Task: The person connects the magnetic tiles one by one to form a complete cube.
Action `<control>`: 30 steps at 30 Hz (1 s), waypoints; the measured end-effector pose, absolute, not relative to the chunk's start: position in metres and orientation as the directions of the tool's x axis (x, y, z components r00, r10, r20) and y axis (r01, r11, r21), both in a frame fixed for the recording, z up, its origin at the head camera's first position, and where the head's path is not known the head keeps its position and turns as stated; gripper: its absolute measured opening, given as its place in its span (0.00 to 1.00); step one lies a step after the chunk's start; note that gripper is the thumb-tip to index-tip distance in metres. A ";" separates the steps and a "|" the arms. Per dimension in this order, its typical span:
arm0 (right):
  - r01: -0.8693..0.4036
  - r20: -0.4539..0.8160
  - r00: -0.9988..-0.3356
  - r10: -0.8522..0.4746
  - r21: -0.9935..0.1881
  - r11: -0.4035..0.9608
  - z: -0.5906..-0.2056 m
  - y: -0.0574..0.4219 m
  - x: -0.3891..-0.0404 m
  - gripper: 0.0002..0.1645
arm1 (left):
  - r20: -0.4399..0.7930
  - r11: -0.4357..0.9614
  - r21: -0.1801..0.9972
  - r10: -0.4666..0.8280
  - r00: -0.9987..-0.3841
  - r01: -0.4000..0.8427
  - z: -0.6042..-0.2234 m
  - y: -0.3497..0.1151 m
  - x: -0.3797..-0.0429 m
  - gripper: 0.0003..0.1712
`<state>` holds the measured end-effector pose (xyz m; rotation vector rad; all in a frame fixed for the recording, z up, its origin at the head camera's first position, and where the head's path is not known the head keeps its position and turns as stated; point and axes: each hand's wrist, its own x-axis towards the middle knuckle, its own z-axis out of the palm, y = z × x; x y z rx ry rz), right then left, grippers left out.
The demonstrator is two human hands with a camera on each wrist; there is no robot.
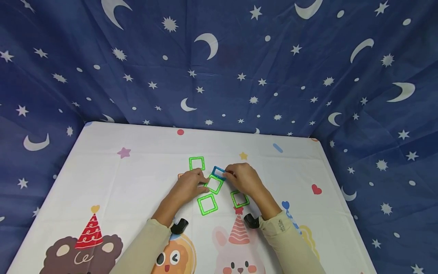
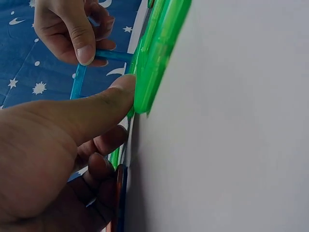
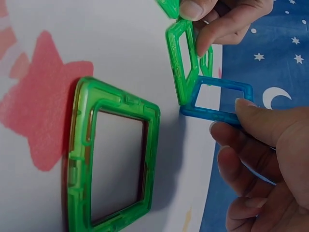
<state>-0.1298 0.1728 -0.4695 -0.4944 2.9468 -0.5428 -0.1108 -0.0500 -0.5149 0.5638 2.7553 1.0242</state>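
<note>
My right hand (image 1: 245, 179) pinches a blue square magnetic tile (image 3: 212, 115) between thumb and fingers. The blue tile stands up from the table, its lower edge against the far edge of a green square magnetic tile (image 3: 175, 65). My left hand (image 1: 186, 186) holds that green tile, with its thumb and a finger at the tile's edges. Another green square tile (image 1: 202, 207) lies nearer to me, and one (image 1: 196, 157) lies beyond the left hand. A further green tile (image 3: 82, 159) lies below the right hand.
An orange piece (image 1: 180, 175) shows partly behind the left hand. The white tablecloth (image 1: 102, 182) has printed animals, stars and hearts. A dark blue curtain (image 1: 226, 102) with moons and stars rises behind the table and at its sides.
</note>
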 end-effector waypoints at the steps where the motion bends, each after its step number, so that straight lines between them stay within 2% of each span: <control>1: -0.303 -0.035 -0.941 -0.338 -0.364 0.881 -0.470 0.173 -0.131 0.08 | -0.003 0.692 0.655 0.403 -0.915 0.303 -0.515 -0.051 -0.111 0.20; 11: -0.346 0.012 -0.931 -0.364 -0.346 0.872 -0.472 0.171 -0.133 0.09 | 0.028 0.679 0.635 0.457 -0.889 0.369 -0.515 -0.053 -0.111 0.19; 25: -0.343 -0.006 -0.933 -0.361 -0.300 0.890 -0.471 0.172 -0.132 0.10 | 0.017 0.696 0.618 0.453 -0.891 0.366 -0.517 -0.052 -0.111 0.19; 30: -0.354 -0.007 -0.928 -0.374 -0.305 0.884 -0.471 0.171 -0.133 0.10 | -0.013 0.683 0.651 0.446 -0.895 0.331 -0.515 -0.055 -0.112 0.19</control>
